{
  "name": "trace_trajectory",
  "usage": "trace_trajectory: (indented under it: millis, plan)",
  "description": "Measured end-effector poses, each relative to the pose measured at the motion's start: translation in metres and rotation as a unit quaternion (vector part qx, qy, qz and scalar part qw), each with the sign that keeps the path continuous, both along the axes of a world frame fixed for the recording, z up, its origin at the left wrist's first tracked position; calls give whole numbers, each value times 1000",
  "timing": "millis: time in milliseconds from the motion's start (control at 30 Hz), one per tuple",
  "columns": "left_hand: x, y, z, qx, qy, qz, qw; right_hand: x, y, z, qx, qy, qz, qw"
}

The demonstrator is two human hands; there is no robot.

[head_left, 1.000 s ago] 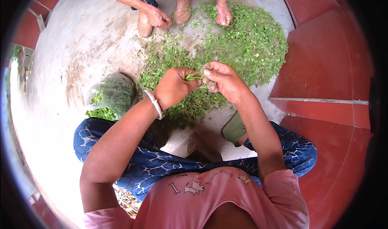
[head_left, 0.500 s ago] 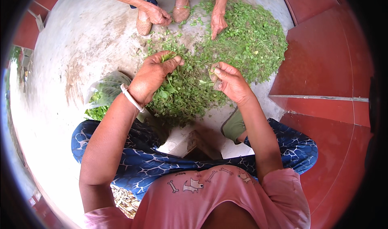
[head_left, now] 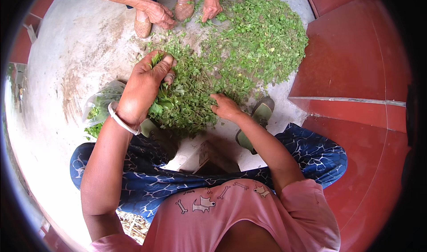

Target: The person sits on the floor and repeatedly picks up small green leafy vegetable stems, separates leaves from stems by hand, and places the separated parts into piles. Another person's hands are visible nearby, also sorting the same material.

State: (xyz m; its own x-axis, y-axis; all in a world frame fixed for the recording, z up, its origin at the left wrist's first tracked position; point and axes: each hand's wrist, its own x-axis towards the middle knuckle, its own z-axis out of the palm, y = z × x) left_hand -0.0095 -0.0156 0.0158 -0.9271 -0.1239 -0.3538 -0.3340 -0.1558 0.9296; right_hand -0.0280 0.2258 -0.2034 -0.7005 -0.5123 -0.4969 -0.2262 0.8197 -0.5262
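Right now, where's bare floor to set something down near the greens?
Bare concrete floor lies left of the greens pile, above the plastic bag. The red step on the right is bare too. Crowded: the pile's top edge, at the other person's hands, and around the left hand and right hand.

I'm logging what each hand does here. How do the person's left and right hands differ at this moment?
The left hand is closed around a bunch of greens, lifted over the pile; the right hand holds nothing visible, fingers spread, reaching down at the pile's near edge. The left wrist wears a white bangle; the right wrist is bare. Both are bare hands working the same leafy pile on the concrete floor.
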Motion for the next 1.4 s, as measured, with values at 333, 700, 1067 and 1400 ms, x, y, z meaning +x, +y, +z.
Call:
trace_trajectory:
  millis: [333, 700, 1067, 1400]
  plan:
    - [8, 2, 0, -70, 23, 1, 997, -80, 6, -14, -17, 273, -143, 951]
    - [10, 8, -6, -92, 11, -35, 995, -123, 35, 9, -36, -112, -183, 976]
    - [8, 15, -15, -145, -7, -80, 986, -102, 53, 77, -268, -207, -266, 903]
    - [10, 13, -18, -174, 16, -61, 983, -106, 46, 47, -237, 2, -322, 917]
